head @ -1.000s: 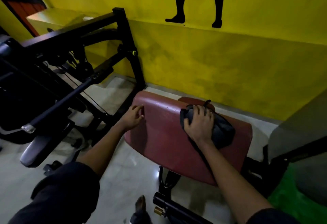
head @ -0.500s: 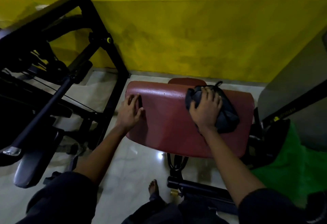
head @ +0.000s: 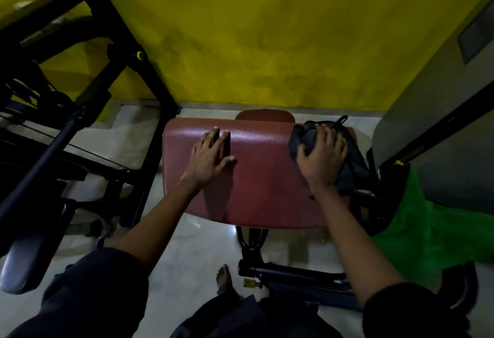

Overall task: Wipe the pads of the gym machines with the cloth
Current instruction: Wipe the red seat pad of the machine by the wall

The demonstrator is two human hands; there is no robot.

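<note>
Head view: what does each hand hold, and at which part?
The right hand grips the dark cloth over its bunched top. The left hand rests flat on the red pad, holding nothing.

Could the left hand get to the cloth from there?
Probably yes: the left hand rests flat on the red pad, with only bare pad between it and the cloth under the right hand.

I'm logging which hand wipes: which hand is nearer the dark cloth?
Right. The right hand grips the dark cloth at the right end of the red pad; the left hand rests flat on the pad, apart from it.
</note>
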